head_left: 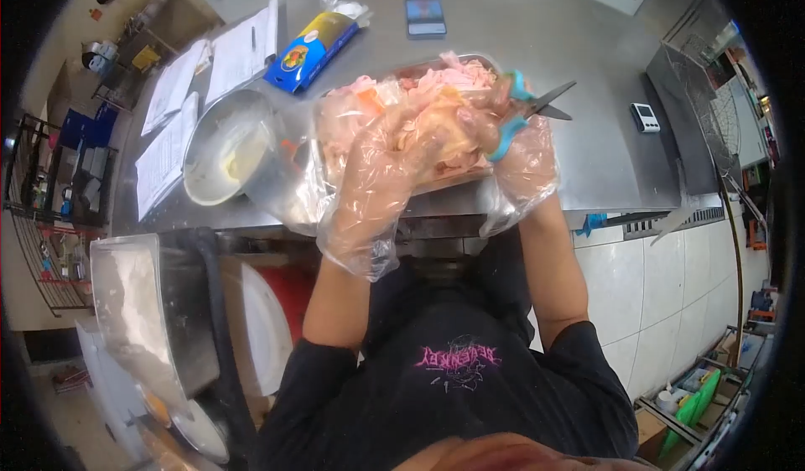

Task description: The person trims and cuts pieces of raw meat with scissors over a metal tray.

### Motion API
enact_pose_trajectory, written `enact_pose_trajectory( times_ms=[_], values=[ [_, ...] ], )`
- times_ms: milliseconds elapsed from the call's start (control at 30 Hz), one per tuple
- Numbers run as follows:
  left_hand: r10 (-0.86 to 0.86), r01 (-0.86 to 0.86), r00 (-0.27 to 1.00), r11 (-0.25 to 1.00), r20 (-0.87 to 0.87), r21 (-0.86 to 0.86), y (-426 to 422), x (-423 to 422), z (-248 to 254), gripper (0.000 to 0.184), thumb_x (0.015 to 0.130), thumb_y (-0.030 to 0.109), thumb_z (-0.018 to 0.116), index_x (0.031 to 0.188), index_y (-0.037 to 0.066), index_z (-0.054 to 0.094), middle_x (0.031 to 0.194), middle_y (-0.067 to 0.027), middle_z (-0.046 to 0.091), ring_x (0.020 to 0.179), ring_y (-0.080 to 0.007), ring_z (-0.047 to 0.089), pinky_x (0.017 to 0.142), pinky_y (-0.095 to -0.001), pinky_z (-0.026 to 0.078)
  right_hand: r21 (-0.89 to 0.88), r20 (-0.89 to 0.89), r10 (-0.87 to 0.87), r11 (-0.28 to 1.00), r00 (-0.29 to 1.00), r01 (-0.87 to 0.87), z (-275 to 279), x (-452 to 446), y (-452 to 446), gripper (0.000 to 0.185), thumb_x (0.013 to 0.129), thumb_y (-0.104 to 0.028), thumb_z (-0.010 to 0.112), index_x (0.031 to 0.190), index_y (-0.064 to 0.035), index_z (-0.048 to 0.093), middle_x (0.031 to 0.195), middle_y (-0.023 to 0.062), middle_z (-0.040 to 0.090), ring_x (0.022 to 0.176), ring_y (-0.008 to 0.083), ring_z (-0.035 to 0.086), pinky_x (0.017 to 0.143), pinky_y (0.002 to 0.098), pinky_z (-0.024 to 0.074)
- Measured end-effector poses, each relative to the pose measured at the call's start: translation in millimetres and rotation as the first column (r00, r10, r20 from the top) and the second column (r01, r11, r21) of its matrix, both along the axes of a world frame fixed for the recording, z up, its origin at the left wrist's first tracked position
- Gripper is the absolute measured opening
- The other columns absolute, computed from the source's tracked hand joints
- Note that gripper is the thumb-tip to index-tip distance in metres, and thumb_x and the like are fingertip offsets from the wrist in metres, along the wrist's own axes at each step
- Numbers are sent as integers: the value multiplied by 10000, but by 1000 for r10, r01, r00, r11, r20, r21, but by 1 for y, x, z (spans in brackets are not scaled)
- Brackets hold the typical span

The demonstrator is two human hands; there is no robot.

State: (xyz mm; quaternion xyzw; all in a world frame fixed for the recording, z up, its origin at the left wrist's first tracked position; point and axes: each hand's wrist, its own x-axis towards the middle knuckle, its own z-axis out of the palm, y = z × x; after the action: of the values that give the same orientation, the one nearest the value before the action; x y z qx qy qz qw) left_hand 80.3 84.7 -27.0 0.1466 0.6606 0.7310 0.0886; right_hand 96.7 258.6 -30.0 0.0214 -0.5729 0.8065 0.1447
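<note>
Landmark: metal tray (pixel 453 181), on the steel table (pixel 599 165) in front of the person; every place below is given from it.
Tray load: pale pink raw meat (pixel 457 77), heaped up to the rim.
Meat piece: yellowish piece (pixel 451 123), over the near half of the tray, between the two hands.
Left hand: clear plastic glove; hand (pixel 377 161) at the near left of the tray, fingers partly curled, closed on the yellowish piece.
Right hand: clear plastic glove; hand (pixel 532 157) at the right end of the tray, fingers bent round the scissors handles; whether it also touches the meat cannot be told.
Scissors: turquoise-handled scissors (pixel 551 102), at the tray's right end; blades spread, tips pointing right, away from the tray.
Bowl: metal bowl (pixel 199 169), left of the tray, tilted; something pale yellow inside.
Packet: blue-and-yellow packet (pixel 314 52), beyond the tray to its left.
Papers: printed sheets (pixel 239 60), farther left than the packet; pen (pixel 254 38) lying on one.
Phone: lies beyond the tray, screen lit; phone (pixel 426 18) well apart from it.
Timer: small white timer (pixel 646 118), well to the right of the tray.
</note>
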Motion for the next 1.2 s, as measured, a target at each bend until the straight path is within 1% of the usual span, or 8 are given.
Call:
enact_pose_trajectory(
  times_ms=[200, 367, 667, 767, 933, 1000, 1133, 1200],
  values=[
    [82, -94, 990, 991, -118, -100, 6, -3, 3, 214, 978, 186, 665, 1023, -21, 688, 878, -21, 625, 782, -82, 551, 662, -252, 463, 219, -56, -20, 975, 998, 32, -17, 2, 3, 458, 787, -66, 850, 1147, -36, 567, 1010, 35, 647, 968, 134, 641, 846, 301, 549],
    [98, -97, 994, 995, -52, 34, 1, -12, -9, 315, 1024, 226, 612, 1238, -5, 589, 1137, -62, 611, 1003, -107, 581, 852, -249, 485, 240, -7, 64, 969, 998, -61, -16, 2, 6, 703, 792, -62, 832, 1407, -26, 494, 997, 15, 605, 954, 123, 612, 857, 291, 527],
    [224, -226, 959, 974, -175, 8, -1, -16, -21, 415, 1082, 315, 475, 1305, -25, 558, 1246, -99, 604, 1156, -159, 575, 965, -323, 484, 559, 38, -29, 829, 999, 3, -41, -1, 20, 360, 809, 2, 734, 1136, -16, 586, 1054, 103, 662, 946, 157, 651, 832, 317, 543],
    [316, -303, 929, 948, -194, 93, 0, -24, -13, 286, 1034, 196, 542, 1163, -46, 624, 1114, -165, 638, 1011, -249, 593, 973, -364, 448, 294, -6, -16, 956, 1000, 17, -37, -1, 18, 294, 797, -39, 778, 1010, -25, 576, 960, 102, 638, 875, 168, 649, 821, 326, 544],
    [143, -391, 800, 861, -582, -326, 8, -5, 3, 291, 1039, 186, 519, 1194, -47, 601, 1122, -186, 647, 1054, -280, 612, 962, -384, 453, 388, 96, 112, 911, 989, -141, -7, -2, 23, 393, 804, -164, 841, 1061, -49, 567, 1018, 39, 646, 923, 130, 578, 856, 306, 488],
    [98, -323, 845, 877, -526, -355, 11, -5, 14, 292, 1039, 180, 510, 1200, -46, 599, 1133, -200, 647, 1077, -308, 610, 966, -403, 451, 534, -135, 94, 845, 986, -7, -2, -6, 17, 541, 775, -183, 869, 1216, -14, 607, 978, 55, 610, 957, 136, 622, 874, 315, 539],
    [84, -374, 772, 861, -630, -344, 6, -10, -1, 336, 1060, 257, 489, 1150, -42, 612, 1088, -171, 624, 1052, -310, 590, 962, -385, 434, 193, -75, 86, 979, 993, -71, -4, -4, 10, 541, 781, -191, 866, 1211, -4, 598, 1064, 46, 651, 1056, 145, 645, 922, 319, 530],
    [148, -366, 804, 886, -576, -284, 5, -15, -4, 328, 1064, 253, 481, 1141, -40, 607, 1082, -159, 620, 1041, -291, 591, 960, -378, 437, 304, -33, 112, 948, 993, -97, 0, -3, 13, 510, 782, -180, 866, 1178, -7, 595, 1030, 36, 645, 1019, 131, 637, 905, 312, 524]
  ],
)
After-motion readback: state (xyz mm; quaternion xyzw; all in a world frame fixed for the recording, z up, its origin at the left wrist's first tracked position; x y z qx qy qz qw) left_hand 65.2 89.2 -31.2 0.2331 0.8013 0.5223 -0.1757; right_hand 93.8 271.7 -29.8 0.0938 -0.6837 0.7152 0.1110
